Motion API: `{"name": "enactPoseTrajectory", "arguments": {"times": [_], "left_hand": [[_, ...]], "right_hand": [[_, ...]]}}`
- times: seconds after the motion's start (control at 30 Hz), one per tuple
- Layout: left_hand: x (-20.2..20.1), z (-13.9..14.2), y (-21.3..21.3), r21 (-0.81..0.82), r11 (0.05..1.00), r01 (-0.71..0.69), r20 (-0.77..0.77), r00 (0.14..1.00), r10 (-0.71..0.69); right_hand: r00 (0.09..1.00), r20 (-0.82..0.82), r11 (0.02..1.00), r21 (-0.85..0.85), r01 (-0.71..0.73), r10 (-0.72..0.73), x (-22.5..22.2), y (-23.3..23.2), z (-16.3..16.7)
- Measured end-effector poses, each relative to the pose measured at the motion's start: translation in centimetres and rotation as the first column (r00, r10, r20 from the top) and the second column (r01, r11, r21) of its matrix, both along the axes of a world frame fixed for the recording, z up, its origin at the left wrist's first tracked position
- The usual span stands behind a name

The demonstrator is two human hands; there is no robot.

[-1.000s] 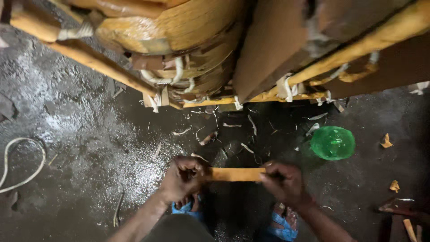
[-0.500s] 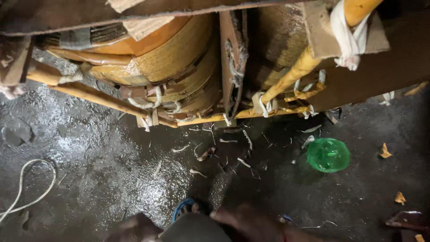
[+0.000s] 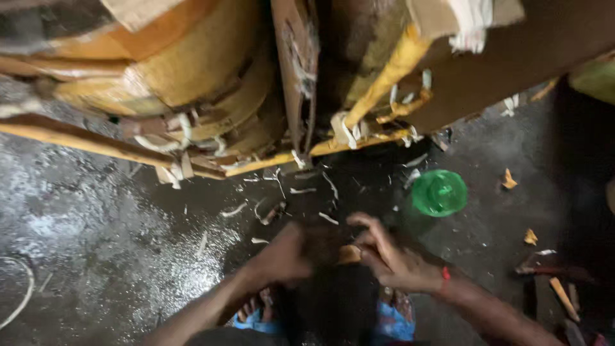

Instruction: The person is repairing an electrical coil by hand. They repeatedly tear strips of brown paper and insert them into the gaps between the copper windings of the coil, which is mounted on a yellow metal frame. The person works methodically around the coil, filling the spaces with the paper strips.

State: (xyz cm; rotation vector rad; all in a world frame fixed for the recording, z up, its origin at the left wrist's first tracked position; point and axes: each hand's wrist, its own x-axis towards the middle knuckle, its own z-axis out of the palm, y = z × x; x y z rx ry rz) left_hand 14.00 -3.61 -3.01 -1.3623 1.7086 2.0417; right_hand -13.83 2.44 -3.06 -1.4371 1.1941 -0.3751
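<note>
in the head view our left hand (image 3: 282,259) and right hand (image 3: 394,259) meet low over the wet floor (image 3: 83,224), fingers curled on a small orange strip (image 3: 349,254) between them. a green lid (image 3: 439,193) lies near, beyond the right hand.

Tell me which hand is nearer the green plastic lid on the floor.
Right. The right hand sits just below and left of the green plastic lid, without touching it. The left hand is farther left, beyond the orange wooden piece held between both hands.
</note>
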Motion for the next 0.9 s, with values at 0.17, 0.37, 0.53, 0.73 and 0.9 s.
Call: {"name": "enactPoseTrajectory", "arguments": {"times": [0.17, 0.37, 0.53, 0.73, 0.9], "left_hand": [[-5.3, -1.6, 1.1, -0.558, 0.814, -0.163, -0.415, 0.904, -0.104], [-3.0, -1.9, 0.0, -0.47, 0.882, -0.011, -0.181, 0.98, -0.084], [-2.7, -2.5, -1.9, -0.681, 0.71, 0.18, 0.045, 0.978, -0.205], [-8.5, -5.4, 2.1, -0.396, 0.917, 0.046, -0.495, 0.83, -0.255], [-9.5, -5.5, 4.0, 0.159, 0.982, -0.106, -0.378, 0.912, 0.16]], "right_hand": [[0.984, -0.179, 0.988, -0.148, -0.045, 0.018, 0.6, 0.8, 2.6], [0.997, -0.035, 0.989, -0.137, 0.06, -0.066, -4.3, 0.4, 4.0], [0.986, -0.158, 0.998, -0.033, -0.057, 0.051, -6.1, 0.4, 4.7], [0.998, -0.062, 0.978, 0.21, 0.011, 0.002, -5.3, 2.5, 3.6], [0.947, -0.305, 0.983, -0.178, 0.046, -0.099, -11.0, 1.4, 1.3]]}}
